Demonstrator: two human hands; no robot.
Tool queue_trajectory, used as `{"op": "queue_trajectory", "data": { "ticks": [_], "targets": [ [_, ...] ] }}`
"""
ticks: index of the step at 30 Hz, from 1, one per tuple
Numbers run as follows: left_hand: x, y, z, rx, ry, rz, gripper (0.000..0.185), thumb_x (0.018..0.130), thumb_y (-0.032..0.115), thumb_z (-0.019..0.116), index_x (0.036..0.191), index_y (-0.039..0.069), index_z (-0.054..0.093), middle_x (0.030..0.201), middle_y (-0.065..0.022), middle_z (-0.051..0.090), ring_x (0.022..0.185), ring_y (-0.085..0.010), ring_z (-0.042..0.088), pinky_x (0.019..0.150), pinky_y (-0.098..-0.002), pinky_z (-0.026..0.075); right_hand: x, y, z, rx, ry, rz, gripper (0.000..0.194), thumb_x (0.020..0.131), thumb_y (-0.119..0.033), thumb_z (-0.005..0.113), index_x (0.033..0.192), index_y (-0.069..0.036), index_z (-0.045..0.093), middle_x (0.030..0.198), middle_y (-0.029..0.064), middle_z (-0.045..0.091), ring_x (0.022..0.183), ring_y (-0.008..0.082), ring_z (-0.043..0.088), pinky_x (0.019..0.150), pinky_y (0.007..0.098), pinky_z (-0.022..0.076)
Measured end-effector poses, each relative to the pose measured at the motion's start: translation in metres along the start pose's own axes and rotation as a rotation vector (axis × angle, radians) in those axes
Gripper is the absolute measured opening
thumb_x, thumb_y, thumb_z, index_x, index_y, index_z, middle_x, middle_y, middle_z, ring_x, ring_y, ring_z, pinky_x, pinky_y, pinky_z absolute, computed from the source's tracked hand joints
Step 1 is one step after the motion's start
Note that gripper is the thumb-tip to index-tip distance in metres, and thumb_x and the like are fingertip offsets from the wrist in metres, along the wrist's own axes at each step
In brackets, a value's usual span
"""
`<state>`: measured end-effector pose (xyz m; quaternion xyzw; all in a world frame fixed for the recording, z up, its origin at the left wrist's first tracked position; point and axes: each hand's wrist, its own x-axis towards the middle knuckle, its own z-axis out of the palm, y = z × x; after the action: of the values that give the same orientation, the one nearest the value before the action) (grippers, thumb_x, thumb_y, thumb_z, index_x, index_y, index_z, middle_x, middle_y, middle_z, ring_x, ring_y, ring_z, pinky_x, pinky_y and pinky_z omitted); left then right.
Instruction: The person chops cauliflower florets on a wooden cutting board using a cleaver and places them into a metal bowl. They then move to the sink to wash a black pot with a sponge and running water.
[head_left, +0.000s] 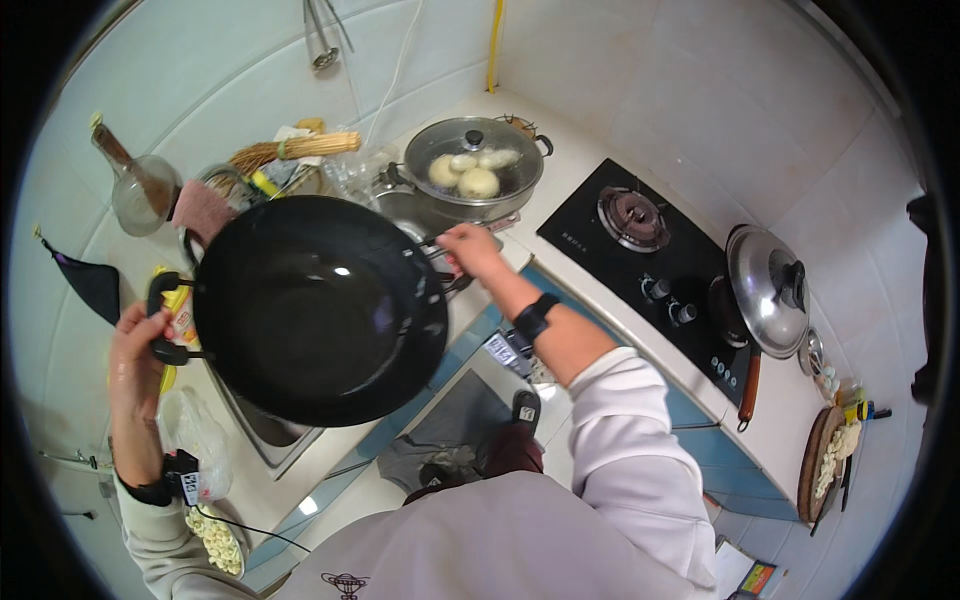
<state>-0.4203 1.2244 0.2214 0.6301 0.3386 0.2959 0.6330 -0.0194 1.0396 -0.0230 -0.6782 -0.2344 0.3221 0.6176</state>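
Observation:
A large black wok (315, 315) hangs between my two hands, its inside turned up toward me and holding no food. My left hand (136, 341) grips its black loop handle (159, 289) at the left. On the opposite side, my right hand (471, 251) is closed around the other handle, mostly hidden by the fingers. Beneath the wok, a stainless steel sink (277, 442) shows only at its front corner. Just beyond my right hand stands a steel pan (427, 199) with a glass lid (474, 139); pale round buns (478, 183) show through the glass.
A black gas hob (637, 247) lies at right, bearing a wok with a domed metal lid (769, 292). Farther right, a round cutting board (814, 480) carries chopped pale food. Cauliflower pieces (217, 536) fill a dish at lower left. A straw brush (300, 148) lies by the wall.

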Motion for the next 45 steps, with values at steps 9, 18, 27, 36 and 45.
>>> {"op": "queue_trajectory", "data": {
  "ticks": [9,18,27,36,45],
  "targets": [
    [0.089,-0.085,0.284,-0.153,-0.383,-0.277,0.009,0.086,0.003,0.060,0.090,0.001,0.053,0.090,-0.0120,0.065,0.075,-0.0158,0.065,0.062,-0.0222,0.052,0.023,-0.062,-0.346,-0.201,0.450,0.128,0.019,0.089,-0.017,0.055,0.103,-0.006,0.063,0.066,0.0032,0.059,0.049,0.0103,0.050,0.041,0.0251,0.0382],
    [0.205,-0.172,0.550,-0.321,-0.569,-0.379,0.011,0.086,0.005,0.063,0.096,0.001,0.060,0.085,-0.0048,0.063,0.077,-0.0143,0.065,0.068,-0.0278,0.053,0.067,-0.044,-0.625,-0.502,0.827,0.222,0.022,0.082,-0.025,0.061,0.067,-0.010,0.055,0.054,0.0033,0.051,0.042,0.0147,0.048,0.035,0.0290,0.0317],
    [0.230,-0.208,0.652,-0.326,-0.500,-0.415,0.010,0.086,0.000,0.055,0.093,-0.001,0.062,0.080,-0.0066,0.062,0.069,-0.0142,0.062,0.061,-0.0275,0.052,0.078,-0.002,-0.719,-0.490,0.956,0.283,0.025,0.076,-0.023,0.063,0.059,-0.006,0.057,0.049,0.0052,0.049,0.038,0.0170,0.043,0.037,0.0326,0.0311],
    [0.201,-0.217,0.593,-0.359,-0.524,-0.273,0.028,0.084,0.012,0.061,0.109,0.000,0.056,0.089,-0.0055,0.062,0.076,-0.0130,0.059,0.064,-0.0286,0.048,0.030,-0.048,-0.642,-0.659,0.649,-0.256,0.052,0.094,-0.039,0.044,0.129,-0.001,0.047,0.120,0.0118,0.054,0.110,0.0236,0.051,0.099,0.0365,0.0359],
    [0.100,-0.203,0.314,-0.506,-0.477,-0.202,0.035,0.088,0.016,0.061,0.119,0.001,0.056,0.110,-0.0103,0.064,0.096,-0.0182,0.065,0.082,-0.0272,0.051,0.074,-0.175,-0.381,-0.353,0.007,-0.189,0.050,0.098,-0.034,0.043,0.136,-0.001,0.041,0.125,0.0137,0.054,0.119,0.0243,0.050,0.104,0.0369,0.0340]
  ]
}}
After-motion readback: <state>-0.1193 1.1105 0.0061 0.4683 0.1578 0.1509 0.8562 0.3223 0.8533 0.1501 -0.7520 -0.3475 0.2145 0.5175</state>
